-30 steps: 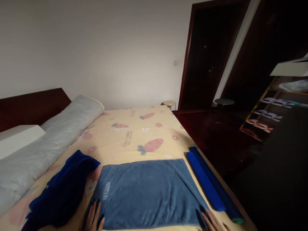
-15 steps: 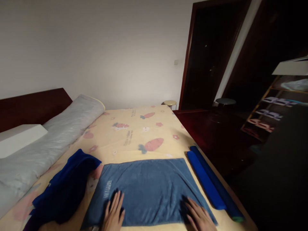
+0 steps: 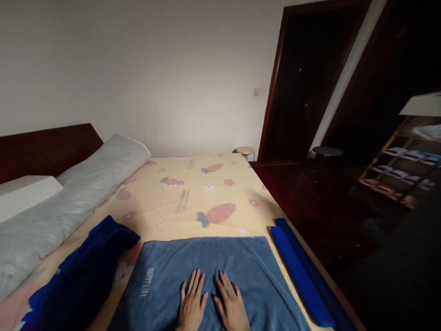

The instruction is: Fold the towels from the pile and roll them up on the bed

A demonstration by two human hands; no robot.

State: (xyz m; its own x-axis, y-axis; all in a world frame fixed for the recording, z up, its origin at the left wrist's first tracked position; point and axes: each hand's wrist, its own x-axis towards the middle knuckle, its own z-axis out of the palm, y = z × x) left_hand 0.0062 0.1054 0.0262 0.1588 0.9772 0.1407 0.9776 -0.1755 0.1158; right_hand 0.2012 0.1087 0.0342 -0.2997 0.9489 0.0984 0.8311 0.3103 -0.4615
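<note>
A grey-blue towel [image 3: 165, 262] with "HAPPY LIFE"-style lettering near its left side lies spread on the bed, its near edge out of view. My left hand [image 3: 193, 299] rests flat on the middle of the towel, fingers stretched forward. Close beside it, my right hand [image 3: 230, 299] also lies flat on the cloth, fingers extended. Neither hand grips anything. To the left is a crumpled dark blue cloth [image 3: 82, 271]. Two long folded blue cloths, one bright blue [image 3: 299, 276] and one darker [image 3: 310, 266], lie side by side along the bed's right edge.
The bed [image 3: 179, 197] has a yellow sheet with carrot prints. A grey rolled quilt [image 3: 93, 177] and a white box-like block [image 3: 27, 193] lie at the left by the dark headboard [image 3: 48, 145]. Stools [image 3: 245, 151] and a shoe rack [image 3: 399, 161] stand beyond the bed.
Both hands have moved inward across the towel, from near its two sides to close together at the middle. The view has shifted slightly, so the towel appears lower.
</note>
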